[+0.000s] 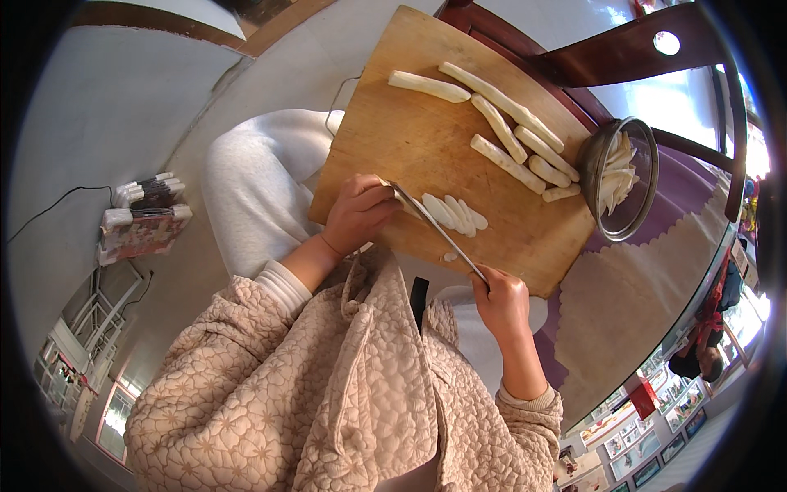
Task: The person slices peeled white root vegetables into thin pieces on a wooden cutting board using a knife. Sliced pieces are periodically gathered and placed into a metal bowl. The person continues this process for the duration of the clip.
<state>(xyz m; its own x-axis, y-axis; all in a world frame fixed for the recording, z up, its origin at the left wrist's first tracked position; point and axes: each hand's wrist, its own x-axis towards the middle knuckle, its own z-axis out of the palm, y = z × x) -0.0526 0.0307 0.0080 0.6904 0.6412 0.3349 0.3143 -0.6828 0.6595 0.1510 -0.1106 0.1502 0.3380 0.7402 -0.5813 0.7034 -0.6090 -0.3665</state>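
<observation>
My right hand point(503, 300) grips the handle of a kitchen knife point(439, 232), whose blade slants up and left across the wooden cutting board point(406, 138). At the blade's far end, my left hand point(363, 209) presses on a pale peeled root, mostly hidden under the fingers. Just right of the blade lies a row of overlapping oblique white slices point(454, 214). A small scrap point(450, 256) rests near the board's close edge. Farther up the board are several whole peeled roots point(501, 104), long and pale, with shorter pieces point(549, 171) among them.
A metal bowl point(588, 166) holding white slices point(618, 175) stands tilted-looking at the board's right edge. Behind it is a dark red wooden chair point(621, 61). A cloth-covered table point(621, 307) is at right, with a person point(701, 357) beyond. Wrapped packages point(144, 230) sit at left.
</observation>
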